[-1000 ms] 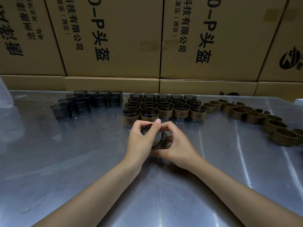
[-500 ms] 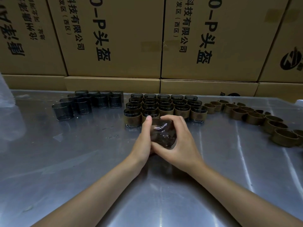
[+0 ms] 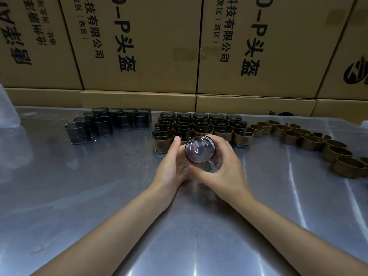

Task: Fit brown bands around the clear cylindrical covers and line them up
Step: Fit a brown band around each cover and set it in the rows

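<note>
Both my hands hold one clear cylindrical cover over the middle of the steel table, its round closed end tipped toward me. My left hand cups its left side with the thumb up along it. My right hand wraps its right side and underside. Any brown band on it is hidden by my fingers. Behind my hands stand rows of banded covers. Bare dark covers stand at the back left. Loose brown bands trail off to the right.
A wall of stacked cardboard boxes with printed characters closes off the back of the table. A clear plastic bag lies at the far left edge.
The cover has been turned in my hands, so its closed round end now faces the camera. My hands have stayed in the same spot in front of the banded rows.
</note>
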The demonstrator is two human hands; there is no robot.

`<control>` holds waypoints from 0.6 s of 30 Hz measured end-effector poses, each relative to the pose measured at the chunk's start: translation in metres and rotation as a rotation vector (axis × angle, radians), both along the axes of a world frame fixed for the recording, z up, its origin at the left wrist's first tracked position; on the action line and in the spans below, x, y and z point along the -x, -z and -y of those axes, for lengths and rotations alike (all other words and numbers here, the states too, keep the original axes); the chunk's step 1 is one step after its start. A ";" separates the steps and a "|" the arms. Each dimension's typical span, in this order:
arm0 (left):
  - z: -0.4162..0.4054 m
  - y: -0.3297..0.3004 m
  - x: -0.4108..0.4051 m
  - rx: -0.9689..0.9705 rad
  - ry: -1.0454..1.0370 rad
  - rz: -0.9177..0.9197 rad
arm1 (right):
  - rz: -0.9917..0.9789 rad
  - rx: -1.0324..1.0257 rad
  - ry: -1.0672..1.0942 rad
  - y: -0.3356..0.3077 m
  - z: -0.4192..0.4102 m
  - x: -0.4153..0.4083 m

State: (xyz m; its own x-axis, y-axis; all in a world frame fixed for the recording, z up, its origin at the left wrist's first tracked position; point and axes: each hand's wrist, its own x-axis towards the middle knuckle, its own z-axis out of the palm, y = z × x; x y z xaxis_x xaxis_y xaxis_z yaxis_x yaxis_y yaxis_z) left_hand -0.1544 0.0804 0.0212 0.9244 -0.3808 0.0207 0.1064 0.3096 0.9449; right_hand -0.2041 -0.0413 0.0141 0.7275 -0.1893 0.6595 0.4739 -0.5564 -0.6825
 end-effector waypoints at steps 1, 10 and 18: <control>-0.001 0.001 0.000 0.009 0.002 -0.002 | 0.001 0.004 -0.008 0.000 0.001 -0.001; -0.005 -0.002 0.002 0.032 -0.037 -0.042 | -0.011 0.114 -0.053 0.001 0.001 0.002; 0.002 0.001 0.014 -0.066 -0.057 0.129 | -0.062 0.131 -0.021 0.002 0.001 0.003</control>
State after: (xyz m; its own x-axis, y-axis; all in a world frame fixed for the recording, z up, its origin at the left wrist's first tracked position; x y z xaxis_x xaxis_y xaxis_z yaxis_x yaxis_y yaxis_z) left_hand -0.1683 0.0781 0.0200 0.9358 -0.3324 0.1175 -0.0334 0.2482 0.9681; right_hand -0.2069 -0.0421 0.0121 0.7703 -0.0889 0.6315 0.4458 -0.6331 -0.6328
